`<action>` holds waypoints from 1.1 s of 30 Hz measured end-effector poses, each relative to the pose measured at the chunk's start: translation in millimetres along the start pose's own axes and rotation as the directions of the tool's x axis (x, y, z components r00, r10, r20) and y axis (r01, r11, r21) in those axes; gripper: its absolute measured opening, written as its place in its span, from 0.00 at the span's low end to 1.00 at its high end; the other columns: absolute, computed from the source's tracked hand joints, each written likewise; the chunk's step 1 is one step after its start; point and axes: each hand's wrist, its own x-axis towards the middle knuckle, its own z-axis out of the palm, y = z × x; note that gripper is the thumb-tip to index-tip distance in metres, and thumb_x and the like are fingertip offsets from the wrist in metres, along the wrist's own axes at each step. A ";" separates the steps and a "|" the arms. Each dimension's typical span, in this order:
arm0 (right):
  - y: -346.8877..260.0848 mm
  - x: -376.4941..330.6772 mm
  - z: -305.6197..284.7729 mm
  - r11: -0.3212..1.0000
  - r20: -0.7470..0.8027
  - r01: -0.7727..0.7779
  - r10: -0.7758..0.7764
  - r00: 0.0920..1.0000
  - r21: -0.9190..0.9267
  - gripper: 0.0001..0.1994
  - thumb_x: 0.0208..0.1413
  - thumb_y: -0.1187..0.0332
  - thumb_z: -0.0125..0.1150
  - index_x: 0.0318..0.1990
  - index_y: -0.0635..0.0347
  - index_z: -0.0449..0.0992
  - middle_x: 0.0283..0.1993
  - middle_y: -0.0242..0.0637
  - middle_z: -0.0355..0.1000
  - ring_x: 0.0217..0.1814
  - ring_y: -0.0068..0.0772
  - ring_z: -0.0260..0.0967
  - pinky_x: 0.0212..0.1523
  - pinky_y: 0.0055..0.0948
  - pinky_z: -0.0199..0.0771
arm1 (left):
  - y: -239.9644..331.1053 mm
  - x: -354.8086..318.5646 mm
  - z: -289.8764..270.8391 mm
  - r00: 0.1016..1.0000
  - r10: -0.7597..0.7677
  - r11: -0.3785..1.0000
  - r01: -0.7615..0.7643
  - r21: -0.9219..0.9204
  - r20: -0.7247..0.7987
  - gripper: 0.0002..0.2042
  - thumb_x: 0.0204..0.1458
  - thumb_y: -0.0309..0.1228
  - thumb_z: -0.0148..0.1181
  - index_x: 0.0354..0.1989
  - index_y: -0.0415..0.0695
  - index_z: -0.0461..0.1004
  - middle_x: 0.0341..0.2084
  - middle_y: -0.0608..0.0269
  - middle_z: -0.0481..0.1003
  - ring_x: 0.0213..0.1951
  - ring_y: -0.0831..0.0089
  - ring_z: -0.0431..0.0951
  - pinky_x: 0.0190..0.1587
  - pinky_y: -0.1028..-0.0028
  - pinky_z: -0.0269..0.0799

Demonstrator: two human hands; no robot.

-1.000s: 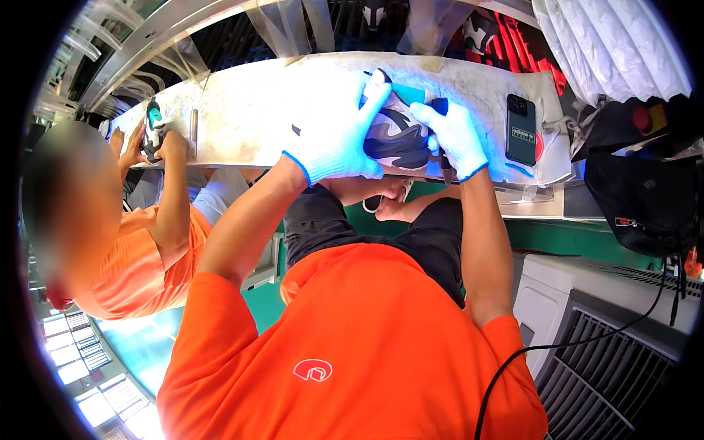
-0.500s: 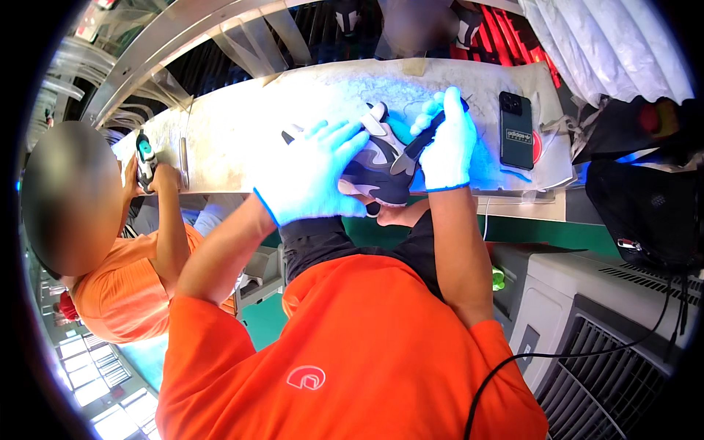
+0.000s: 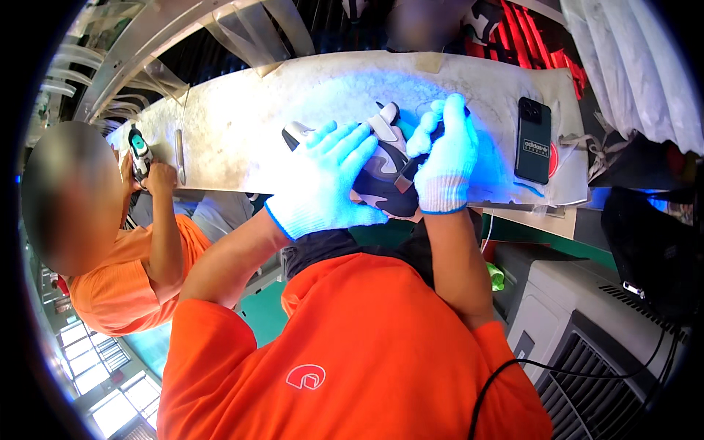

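Observation:
A grey, white and dark sneaker (image 3: 389,163) lies on the worktable, its left part covered by my left hand (image 3: 326,176). That hand wears a white glove, glowing blue under the light; its fingers stretch flat over the shoe with the thumb apart. At the shoe's right side, my gloved right hand (image 3: 446,158) is closed around a dark, elongated tool (image 3: 405,178). The tool's flat, greyish end touches or nearly touches the upper near the toe. Most of its handle is hidden by my fingers.
A dark phone (image 3: 533,139) lies right on the table's pale cover (image 3: 242,125), beside a blue strip (image 3: 529,189). A slim metal tool (image 3: 180,158) lies left, near a co-worker holding another shoe (image 3: 139,152). A black bag (image 3: 645,249) and grey machine (image 3: 539,293) stand right.
The whole view has shifted slightly. My right hand, still closed on the dark tool, has come a little closer to the shoe. My left hand stays on the shoe.

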 end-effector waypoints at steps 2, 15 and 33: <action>3.0 -4.3 6.4 0.999 -0.089 0.036 -0.033 0.995 0.023 0.15 0.79 0.57 0.58 0.41 0.58 0.73 0.24 0.34 0.69 0.16 0.28 0.63 0.16 0.31 0.64 | 3.0 -1.3 3.2 1.000 -0.018 1.000 0.018 -0.011 -0.009 0.56 0.40 0.70 0.79 0.69 0.33 0.76 0.70 0.37 0.76 0.69 0.38 0.78 0.76 0.41 0.67; 23.0 11.8 44.4 0.999 0.138 -0.021 0.027 0.990 -0.041 0.15 0.77 0.58 0.62 0.40 0.58 0.75 0.24 0.32 0.68 0.17 0.27 0.63 0.18 0.30 0.63 | 2.9 7.0 -4.5 1.000 -0.002 1.000 0.002 -0.011 0.024 0.59 0.43 0.72 0.77 0.74 0.36 0.72 0.70 0.38 0.76 0.71 0.39 0.77 0.74 0.43 0.69; 15.4 21.1 -22.1 0.854 0.358 -0.215 0.036 0.933 0.474 0.22 0.83 0.45 0.50 0.39 0.50 0.75 0.26 0.26 0.65 0.18 0.23 0.52 0.22 0.30 0.56 | -0.8 10.5 -4.7 0.999 0.032 0.986 -0.035 -0.165 -0.021 0.45 0.34 0.62 0.86 0.58 0.42 0.84 0.54 0.53 0.83 0.54 0.47 0.86 0.56 0.53 0.82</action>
